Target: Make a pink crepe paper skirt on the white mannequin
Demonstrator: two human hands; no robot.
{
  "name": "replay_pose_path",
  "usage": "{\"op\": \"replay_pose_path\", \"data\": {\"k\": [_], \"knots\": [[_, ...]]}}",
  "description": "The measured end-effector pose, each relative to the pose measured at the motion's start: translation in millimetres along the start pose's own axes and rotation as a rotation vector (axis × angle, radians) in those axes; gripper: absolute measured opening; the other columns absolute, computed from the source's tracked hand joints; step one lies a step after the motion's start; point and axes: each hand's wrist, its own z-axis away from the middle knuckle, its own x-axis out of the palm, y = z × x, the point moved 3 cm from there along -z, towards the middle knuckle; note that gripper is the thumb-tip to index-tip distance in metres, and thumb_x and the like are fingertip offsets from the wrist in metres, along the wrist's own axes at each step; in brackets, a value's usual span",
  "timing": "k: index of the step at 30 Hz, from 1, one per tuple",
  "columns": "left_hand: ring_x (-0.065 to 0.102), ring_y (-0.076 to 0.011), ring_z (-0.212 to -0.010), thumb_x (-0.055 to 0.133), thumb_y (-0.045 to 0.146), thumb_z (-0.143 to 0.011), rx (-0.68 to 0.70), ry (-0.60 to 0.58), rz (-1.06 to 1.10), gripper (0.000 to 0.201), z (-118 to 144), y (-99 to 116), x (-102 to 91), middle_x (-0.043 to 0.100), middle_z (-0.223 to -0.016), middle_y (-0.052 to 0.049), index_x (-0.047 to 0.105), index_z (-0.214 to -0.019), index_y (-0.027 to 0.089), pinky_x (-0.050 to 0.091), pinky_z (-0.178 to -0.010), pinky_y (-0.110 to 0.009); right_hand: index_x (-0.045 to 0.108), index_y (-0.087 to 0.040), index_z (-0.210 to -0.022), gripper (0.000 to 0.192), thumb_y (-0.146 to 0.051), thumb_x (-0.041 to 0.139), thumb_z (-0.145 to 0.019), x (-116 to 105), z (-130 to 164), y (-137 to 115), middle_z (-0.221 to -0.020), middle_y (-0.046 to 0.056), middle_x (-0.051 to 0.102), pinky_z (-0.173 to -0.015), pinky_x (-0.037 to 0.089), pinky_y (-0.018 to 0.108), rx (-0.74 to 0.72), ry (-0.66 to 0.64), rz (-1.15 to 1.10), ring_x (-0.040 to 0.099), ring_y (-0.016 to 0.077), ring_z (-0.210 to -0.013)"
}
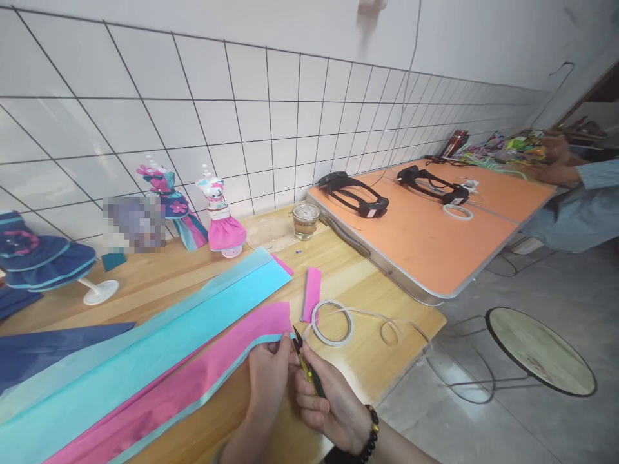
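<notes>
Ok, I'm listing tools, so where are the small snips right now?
In the head view, just below centre, the small snips are in the right hand, beside the left hand and near the end of the blue-edged pink strip.

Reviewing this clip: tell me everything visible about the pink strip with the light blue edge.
The pink strip is long, thin and slightly rippled, like soft cloth or crepe paper, with a narrow light blue band along its near edge. It stretches over the wooden table from the picture's bottom left, where it runs out of view, alongside a wider turquoise strip. The left hand pinches its banded edge near the right end. Snips are close by; whether they touch it is unclear.
</notes>
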Motion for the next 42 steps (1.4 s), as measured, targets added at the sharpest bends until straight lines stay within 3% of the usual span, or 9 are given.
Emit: {"op": "replay_pose_path", "data": {"k": [7, 9, 12, 14, 16, 20, 26, 33, 42], "knots": [[0.048, -0.0137, -0.041, 0.063, 0.034, -0.066, -0.006, 0.033, 0.015, 0.024, -7.4, -13.0, -5.8, 0.052, -0.044, 0.003, 0.051, -0.052, 0.018, 0.040, -0.045, -0.026, 0.052, -0.019, -0.095, 0.041, -0.058, 0.051, -0.082, -1.6, 12.7, -3.7, -0.048, -0.011, 0.039, -0.032, 0.013, 0.015, -0.025, 0.016, 0.224, 0.014, 0.0014, -0.031], [0.049, -0.0135, -0.041, 0.062, 0.036, -0.067, -0.005, 0.040, 0.036, 0.024, -10.2, -16.8, -7.3, 0.053, -0.046, 0.002, 0.052, -0.055, 0.018, 0.040, -0.047, -0.026, 0.053, -0.019, -0.092, 0.043, -0.060, 0.052, -0.080, -5.0, 19.8, -9.7, -0.049, -0.010, 0.040, -0.033, 0.019, 0.017, -0.124, 0.047, 0.475, 0.019, 0.0027, -0.032], [0.049, -0.0130, -0.039, 0.063, 0.040, -0.066, -0.002, 0.040, 0.066, 0.026, -12.3, -18.6, -7.2, 0.054, -0.049, 0.002, 0.051, -0.058, 0.018, 0.040, -0.046, -0.026, 0.057, -0.019, -0.088, 0.033, -0.052, 0.056, -0.081, -14.7, 33.3, -32.9, -0.061, -0.002, 0.053, -0.049, 0.036, 0.023, -0.523, 0.197, 1.030, 0.045, 0.0100, -0.048], [0.048, -0.0127, -0.038, 0.063, 0.042, -0.065, -0.001, 0.039, 0.073, 0.028, -12.2, -18.1, -6.4, 0.055, -0.049, 0.002, 0.051, -0.057, 0.018, 0.039, -0.045, -0.026, 0.058, -0.020, -0.091, 0.023, -0.042, 0.059, -0.082, -23.1, 40.3, -49.7, -0.077, 0.003, 0.059, -0.063, 0.040, 0.028, -0.760, 0.341, 1.408, 0.055, 0.0176, -0.069], [0.048, -0.0127, -0.037, 0.064, 0.044, -0.064, 0.003, 0.040, 0.077, 0.030, -11.6, -17.1, -5.7, 0.054, -0.048, 0.002, 0.050, -0.056, 0.018, 0.038, -0.045, -0.026, 0.056, -0.021, -0.096, 0.019, -0.035, 0.057, -0.083, -32.6, 39.9, -61.1, -0.091, 0.007, 0.061, -0.066, 0.040, 0.030, -0.830, 0.407, 1.688, 0.058, 0.0221, -0.079], [0.047, -0.0131, -0.038, 0.065, 0.044, -0.062, 0.009, 0.052, 0.079, 0.030, -10.8, -16.8, -5.5, 0.053, -0.046, 0.002, 0.049, -0.056, 0.018, 0.038, -0.045, -0.026, 0.052, -0.020, -0.102, 0.015, -0.022, 0.045, -0.089, -47.0, 28.4, -69.0, -0.095, 0.009, 0.065, -0.063, 0.040, 0.028, -0.768, 0.414, 2.038, 0.064, 0.0226, -0.080], [0.047, -0.0133, -0.038, 0.064, 0.043, -0.062, 0.010, 0.060, 0.074, 0.029, -11.2, -16.0, -5.2, 0.053, -0.046, 0.002, 0.049, -0.054, 0.019, 0.038, -0.045, -0.026, 0.056, -0.020, -0.098, 0.018, -0.017, 0.039, -0.091, -62.6, 32.5, -81.7, -0.088, 0.008, 0.069, -0.063, 0.040, 0.027, -0.753, 0.435, 2.128, 0.065, 0.0209, -0.077], [0.048, -0.0136, -0.039, 0.063, 0.040, -0.065, 0.005, 0.005, 0.055, 0.028, -12.7, -16.0, -5.9, 0.053, -0.043, 0.002, 0.050, -0.052, 0.019, 0.038, -0.045, -0.026, 0.054, -0.016, -0.105, 0.022, -0.018, 0.039, -0.089, -98.4, 34.3, -144.1, -0.090, 0.013, 0.069, -0.065, 0.040, 0.029, -0.784, 0.648, 2.173, 0.064, 0.0230, -0.078], [0.048, -0.0132, -0.037, 0.065, 0.038, -0.064, -0.001, -0.017, 0.060, 0.026, -16.3, -20.1, -7.8, 0.054, -0.045, 0.002, 0.051, -0.053, 0.018, 0.038, -0.043, -0.025, 0.056, -0.016, -0.102, 0.021, -0.015, 0.041, -0.087, -105.5, 28.0, -185.4, -0.086, 0.011, 0.069, -0.061, 0.039, 0.029, -0.821, 0.745, 2.184, 0.065, 0.0246, -0.075]]}}
